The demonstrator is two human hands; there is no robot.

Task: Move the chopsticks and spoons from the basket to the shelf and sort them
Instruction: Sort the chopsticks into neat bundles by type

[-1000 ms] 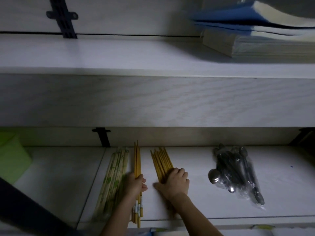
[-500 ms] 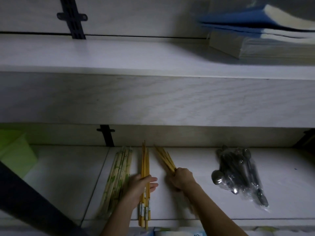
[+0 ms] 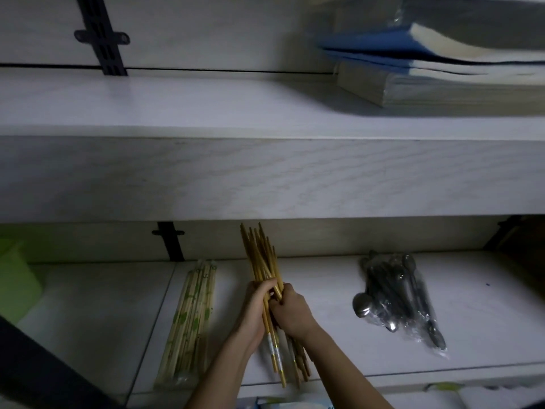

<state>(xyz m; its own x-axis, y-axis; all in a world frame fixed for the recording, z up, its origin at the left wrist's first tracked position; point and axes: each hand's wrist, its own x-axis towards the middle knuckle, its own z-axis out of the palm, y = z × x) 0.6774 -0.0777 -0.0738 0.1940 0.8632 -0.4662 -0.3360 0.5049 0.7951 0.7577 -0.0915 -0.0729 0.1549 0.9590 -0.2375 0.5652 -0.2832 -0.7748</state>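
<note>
Watching two yellow piles merge since a moment ago, I see the left hand and right hand both curled round one bundle of yellow chopsticks over the shelf, with pale printed chopsticks left of the hands and bagged spoons to their right, so sorting seems nearly done.

No legible text — green marks on chopstick wrappers perhaps print, unreadable.

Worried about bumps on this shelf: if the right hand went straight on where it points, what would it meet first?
Likely the left hand, gripping the same yellow chopsticks just ahead of the right hand; they look nearly touching, though depth is unclear.
</note>
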